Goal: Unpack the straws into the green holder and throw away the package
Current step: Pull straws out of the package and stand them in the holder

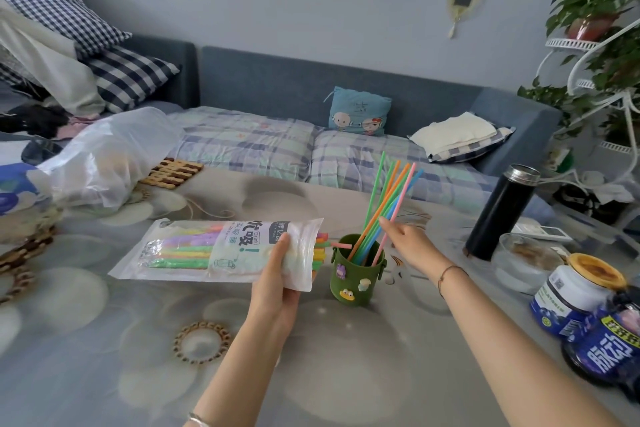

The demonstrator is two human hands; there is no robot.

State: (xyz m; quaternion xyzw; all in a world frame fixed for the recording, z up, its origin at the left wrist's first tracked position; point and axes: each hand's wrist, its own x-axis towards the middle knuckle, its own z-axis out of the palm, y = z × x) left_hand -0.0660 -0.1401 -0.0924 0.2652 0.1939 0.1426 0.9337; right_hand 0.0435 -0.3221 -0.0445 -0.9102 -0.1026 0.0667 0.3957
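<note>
- The straw package (pixel 221 251), printed "Drink" (other print unreadable), is being gripped at its open end by the left hand (pixel 273 282); straws remain inside.
- The green holder (pixel 355 276) is being filled; the standing straws (pixel 388 204) are being pinched by the right hand (pixel 407 241).

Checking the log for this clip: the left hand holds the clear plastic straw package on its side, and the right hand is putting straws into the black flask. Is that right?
One detail is wrong. In the head view the right hand is at the coloured plastic straws standing in the green holder with cartoon charms, not the tall black flask with the metal rim, which stands apart to its right. The left hand does hold the clear plastic straw package on its side.
</note>
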